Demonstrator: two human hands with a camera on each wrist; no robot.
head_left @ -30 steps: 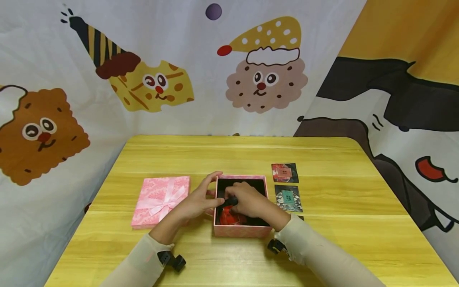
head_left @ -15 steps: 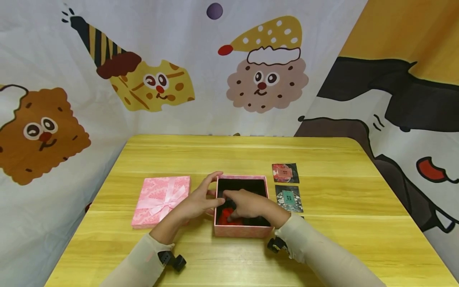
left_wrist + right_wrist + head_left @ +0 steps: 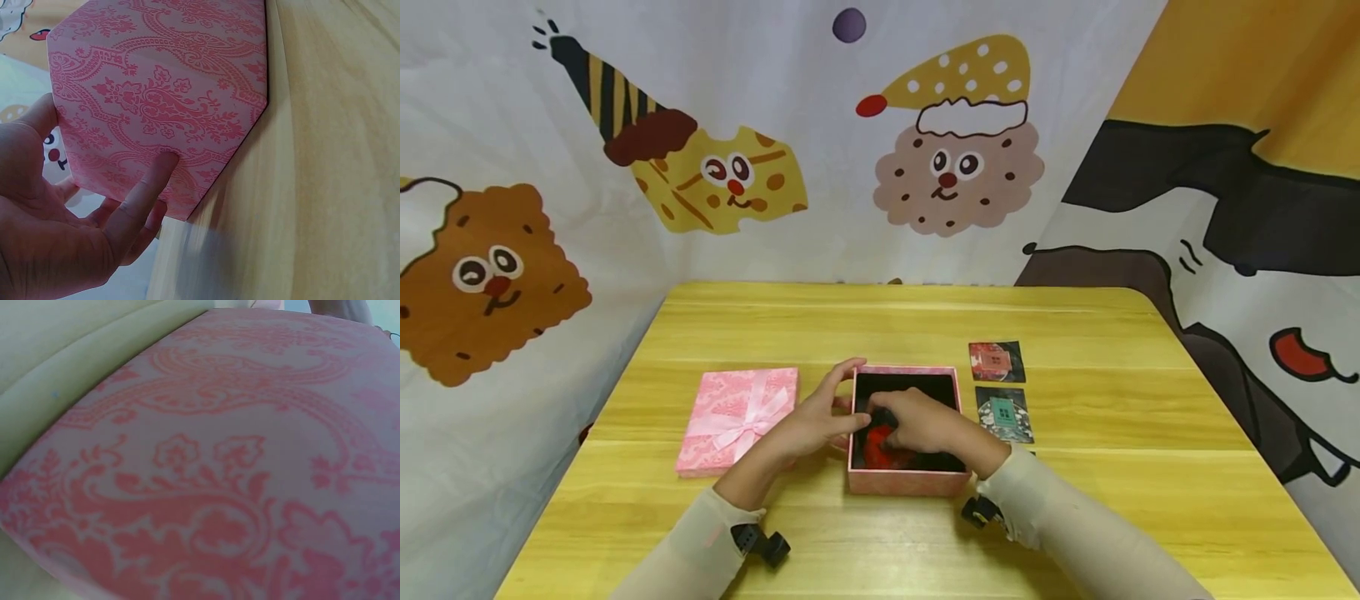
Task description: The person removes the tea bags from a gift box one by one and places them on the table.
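A pink patterned gift box with a black lining stands without its lid on the table. My left hand holds its left wall, the thumb over the rim and the fingers outside. In the left wrist view, a fingertip of the left hand presses the patterned side of the box. Inside the box, my right hand bends its fingers round a red and black thing, whose kind I cannot tell. The right wrist view shows only the box wall up close, without the fingers.
The pink lid with a ribbon bow lies left of the box. To the right lie a red square packet and a green-labelled one. Another dark edge shows beside the right sleeve. A printed cloth hangs behind the wooden table.
The right hand's fingers have shifted within the box, loosening and then bending again round the red and black thing. The left hand and the box have stayed put.
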